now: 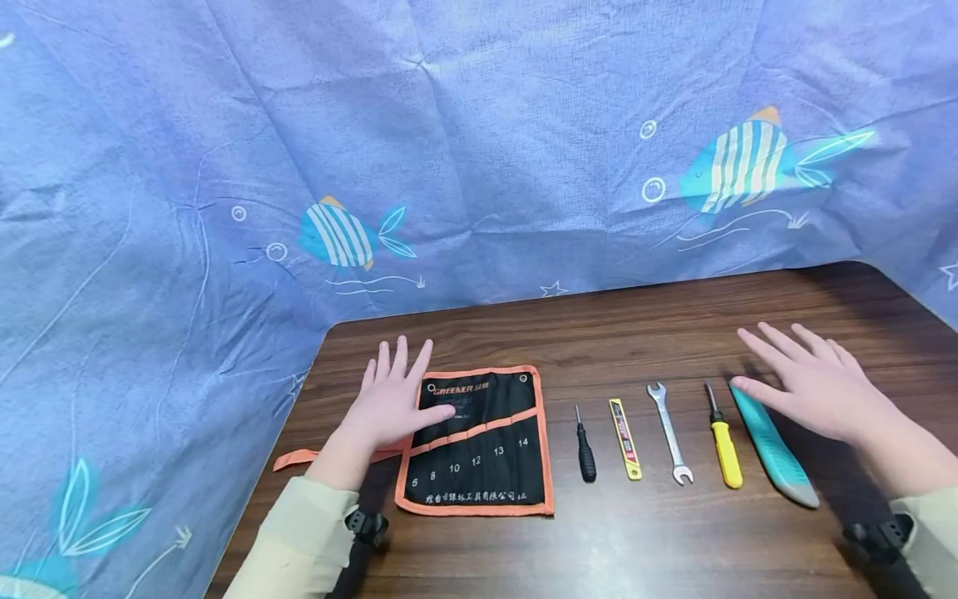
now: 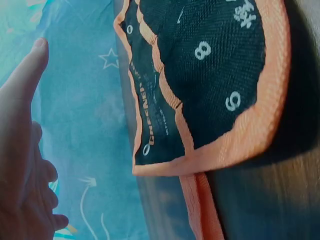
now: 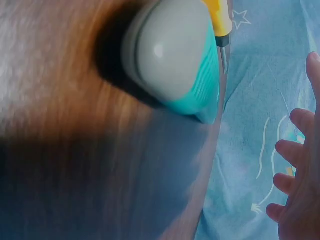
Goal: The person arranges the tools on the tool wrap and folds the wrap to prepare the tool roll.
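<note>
My left hand (image 1: pixel 397 405) hovers with spread fingers at the left edge of a black tool pouch (image 1: pixel 479 478) with orange trim and printed numbers. The pouch lies flat, its orange strap (image 1: pixel 296 458) trailing left. My right hand (image 1: pixel 819 391), fingers also spread, is over the upper end of a teal and grey long-handled tool (image 1: pixel 774 449), its kind unclear. Between the hands lie a small black screwdriver (image 1: pixel 585 453), a flat yellow labelled strip (image 1: pixel 625 439), a double open-ended wrench (image 1: pixel 670 434) and a yellow-handled screwdriver (image 1: pixel 724 449). Neither hand holds anything.
Everything lies on a dark wood-grain table (image 1: pixel 636 541). A blue cloth (image 1: pixel 509 166) printed with fish hangs behind the table and along its left side. Dark bands (image 1: pixel 367 526) circle both wrists.
</note>
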`<state>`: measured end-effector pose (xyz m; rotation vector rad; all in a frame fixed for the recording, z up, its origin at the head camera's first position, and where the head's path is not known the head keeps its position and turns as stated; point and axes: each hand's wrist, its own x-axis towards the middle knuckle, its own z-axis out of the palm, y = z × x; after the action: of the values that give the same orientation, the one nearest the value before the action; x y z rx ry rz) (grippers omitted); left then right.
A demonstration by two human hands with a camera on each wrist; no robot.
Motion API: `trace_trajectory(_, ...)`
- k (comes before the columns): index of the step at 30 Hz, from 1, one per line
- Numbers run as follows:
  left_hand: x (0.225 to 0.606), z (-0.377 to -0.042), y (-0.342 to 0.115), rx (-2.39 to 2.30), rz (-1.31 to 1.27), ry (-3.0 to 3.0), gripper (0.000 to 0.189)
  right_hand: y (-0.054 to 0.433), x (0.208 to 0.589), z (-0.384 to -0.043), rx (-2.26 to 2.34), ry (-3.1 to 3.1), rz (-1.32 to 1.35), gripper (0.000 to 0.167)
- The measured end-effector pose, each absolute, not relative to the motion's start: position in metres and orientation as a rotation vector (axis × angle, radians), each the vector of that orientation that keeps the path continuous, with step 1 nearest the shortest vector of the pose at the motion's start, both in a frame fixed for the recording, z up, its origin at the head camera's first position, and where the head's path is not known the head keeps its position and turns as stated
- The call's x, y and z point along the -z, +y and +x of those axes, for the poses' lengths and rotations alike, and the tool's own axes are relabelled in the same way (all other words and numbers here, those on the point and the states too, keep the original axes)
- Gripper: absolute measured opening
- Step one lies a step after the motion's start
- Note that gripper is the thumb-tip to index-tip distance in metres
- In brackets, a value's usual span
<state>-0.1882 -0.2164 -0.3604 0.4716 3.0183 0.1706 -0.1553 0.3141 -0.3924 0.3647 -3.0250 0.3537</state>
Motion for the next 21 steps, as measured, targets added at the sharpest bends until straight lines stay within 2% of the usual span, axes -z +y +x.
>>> trace_trajectory(21, 0.374, -0.179, -0.197, -0.196, 0.630, 3.010, 0.097, 0.308, 0.399, -0.148, -0.321, -2.965, 0.413, 0.080)
